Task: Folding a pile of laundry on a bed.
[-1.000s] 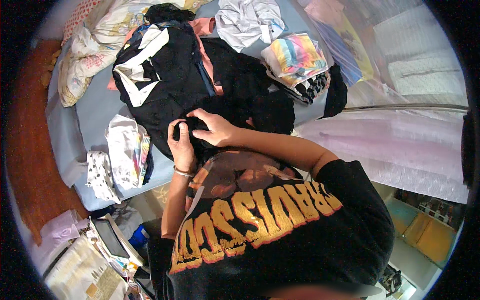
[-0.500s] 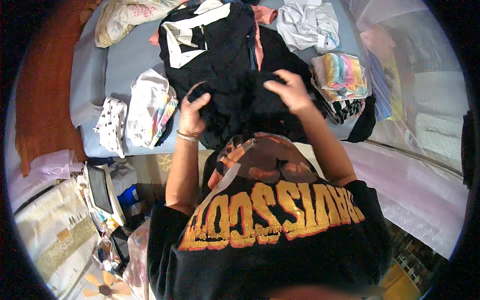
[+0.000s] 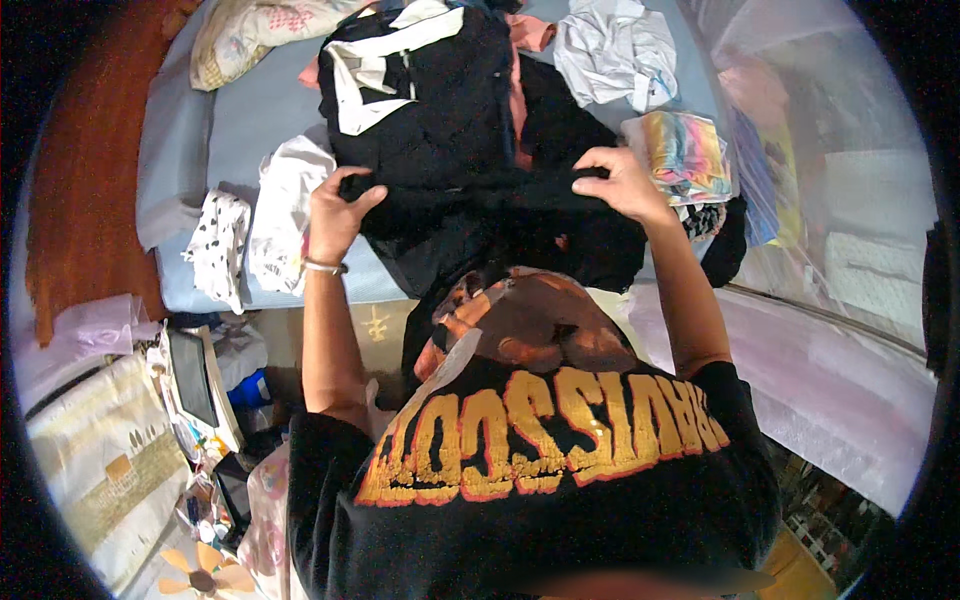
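A black garment (image 3: 480,215) is stretched between my two hands in front of my body; its exact kind I cannot make out. My left hand (image 3: 343,205) pinches its left upper corner, and my right hand (image 3: 622,185) pinches the right one. Behind it lies a heap of black clothing (image 3: 450,110) with a white garment piece (image 3: 362,95) on top. Beside my right hand rests a folded rainbow-coloured cloth (image 3: 685,155) on a small stack. To the left of my left hand are a white garment (image 3: 290,215) and a white cloth with black spots (image 3: 217,245).
Everything lies on a bed with a light blue sheet (image 3: 250,120). A crumpled white shirt (image 3: 617,50) is at the far right, and a patterned pillow or quilt (image 3: 265,35) at the far left. Sheer netting (image 3: 830,180) hangs along the right. A small fan (image 3: 203,580) stands at lower left.
My hands have moved apart, the left one leftward and the right one rightward. The black garment between them is now pulled out wide, with a straight upper edge.
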### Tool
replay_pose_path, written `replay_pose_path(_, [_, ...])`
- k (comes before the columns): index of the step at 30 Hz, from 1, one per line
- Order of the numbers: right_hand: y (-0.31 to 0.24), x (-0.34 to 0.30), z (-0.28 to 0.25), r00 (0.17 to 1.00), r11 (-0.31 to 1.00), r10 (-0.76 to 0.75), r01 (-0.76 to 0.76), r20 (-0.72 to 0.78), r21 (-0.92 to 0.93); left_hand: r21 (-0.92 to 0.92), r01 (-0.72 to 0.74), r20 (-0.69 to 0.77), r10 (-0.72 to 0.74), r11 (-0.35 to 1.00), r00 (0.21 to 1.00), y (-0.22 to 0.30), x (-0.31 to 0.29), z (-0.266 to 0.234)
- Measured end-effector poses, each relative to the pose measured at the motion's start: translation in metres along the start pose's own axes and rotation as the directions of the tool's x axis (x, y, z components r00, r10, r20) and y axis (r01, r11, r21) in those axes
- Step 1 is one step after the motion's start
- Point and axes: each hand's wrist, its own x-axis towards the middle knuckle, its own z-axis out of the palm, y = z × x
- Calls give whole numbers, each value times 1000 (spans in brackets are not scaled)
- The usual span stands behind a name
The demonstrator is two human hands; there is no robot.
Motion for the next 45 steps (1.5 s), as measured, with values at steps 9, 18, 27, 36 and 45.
replay_pose_path(9, [12, -33, 2, 967, 998, -67, 64, 244, 20, -366, 235, 346, -103, 900, 933, -8, -40, -20])
replay_pose_path(18, [65, -47, 33, 980, 974, 196, -192, -23, 118, 19, 24, 383, -30, 1000, 923, -38, -43, 35])
replay_pose_path(27, [82, -53, 40, 945, 942, 306, -318, 114, 109, 235, 21, 260, -84, 972, 962, -61, -60, 46])
replay_pose_path(36, [40, 0, 70, 839, 602, 524, -484, 143, 635, -101, 92, 23, -90, 991, 996, 21, -26, 105])
replay_pose_path(45, [45, -5, 73, 909, 629, 417, -270, -24, 729, -556, 573, 440, -372, 603, 818, 1, -19, 150])
